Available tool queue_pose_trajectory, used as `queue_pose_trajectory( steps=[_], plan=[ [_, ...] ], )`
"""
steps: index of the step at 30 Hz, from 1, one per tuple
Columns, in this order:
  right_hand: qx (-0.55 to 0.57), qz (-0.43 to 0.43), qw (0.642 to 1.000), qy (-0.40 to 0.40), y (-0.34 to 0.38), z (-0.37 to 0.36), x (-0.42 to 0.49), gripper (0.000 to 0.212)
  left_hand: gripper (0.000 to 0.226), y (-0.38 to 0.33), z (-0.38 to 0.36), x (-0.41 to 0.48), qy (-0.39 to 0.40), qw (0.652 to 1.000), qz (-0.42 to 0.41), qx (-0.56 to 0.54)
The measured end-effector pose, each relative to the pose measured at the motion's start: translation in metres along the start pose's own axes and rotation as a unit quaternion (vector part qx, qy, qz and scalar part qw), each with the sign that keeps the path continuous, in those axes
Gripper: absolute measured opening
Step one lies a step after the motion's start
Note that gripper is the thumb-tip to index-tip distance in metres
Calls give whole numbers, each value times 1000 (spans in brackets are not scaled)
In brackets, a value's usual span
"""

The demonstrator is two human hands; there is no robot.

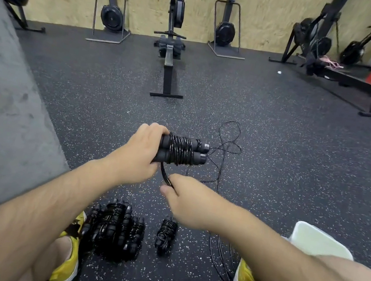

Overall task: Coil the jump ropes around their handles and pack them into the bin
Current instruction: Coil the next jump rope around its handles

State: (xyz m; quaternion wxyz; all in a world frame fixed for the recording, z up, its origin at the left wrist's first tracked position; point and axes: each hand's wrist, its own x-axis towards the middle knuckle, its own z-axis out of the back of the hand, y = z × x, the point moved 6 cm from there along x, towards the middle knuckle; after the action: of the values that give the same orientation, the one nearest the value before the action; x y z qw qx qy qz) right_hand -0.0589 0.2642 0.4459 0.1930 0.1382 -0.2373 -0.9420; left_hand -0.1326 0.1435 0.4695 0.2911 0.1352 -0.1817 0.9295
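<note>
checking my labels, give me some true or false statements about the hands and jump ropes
1. The left hand grips two handles partly wrapped in rope. True.
2. The right hand is empty. False: it pinches the rope just below the handles.
3. A pile of coiled ropes lies on the floor between the yellow shoes. True.
4. That pile is already packed away. False: it lies on the floor, left of the white bin.
5. All the rope is wound up. False: loose loops trail on the floor.
</note>
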Motion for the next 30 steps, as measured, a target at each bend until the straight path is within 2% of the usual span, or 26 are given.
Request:
queue_pose_trajectory(
  steps=[4, 7, 9, 12, 15, 17, 19, 20, 24, 27, 30],
  plan=[
    [-86, 65, 994, -20, 9, 41, -20, 24, 60, -2, -5, 0, 32, 999, -11, 25],
    [-205, 112, 964, -130, 0, 74, -13, 21, 58, -13, -12, -4, 84, 996, -31, 9],
    [-178, 131, 961, -165, -16, 90, -3, 18, 55, -25, -16, -10, 135, 990, -29, -31],
    [-29, 84, 986, -139, -53, 101, 20, 11, 55, -45, -15, -17, 172, 967, 12, -188],
    [181, 63, 977, -91, -68, 89, 30, 18, 53, -48, -6, -16, 134, 932, 52, -334],
    [211, 42, 973, -87, -65, 74, 33, 25, 54, -40, -2, -12, 83, 904, 98, -409],
    [214, 16, 969, -124, -56, 59, 35, 27, 56, -30, -2, -9, 24, 876, 151, -458],
    [224, 11, 963, -152, -49, 53, 35, 26, 56, -26, -3, -7, -1, 872, 174, -457],
    [156, -10, 962, -226, -31, 34, 36, 6, 46, -19, -5, -6, -52, 896, 213, -387],
    [110, -22, 959, -259, -28, 30, 29, 16, 41, -21, -11, -9, -38, 906, 223, -357],
    [135, -18, 953, -270, -23, 33, 19, 22, 40, -18, -15, -12, -38, 913, 225, -338]
  ],
)
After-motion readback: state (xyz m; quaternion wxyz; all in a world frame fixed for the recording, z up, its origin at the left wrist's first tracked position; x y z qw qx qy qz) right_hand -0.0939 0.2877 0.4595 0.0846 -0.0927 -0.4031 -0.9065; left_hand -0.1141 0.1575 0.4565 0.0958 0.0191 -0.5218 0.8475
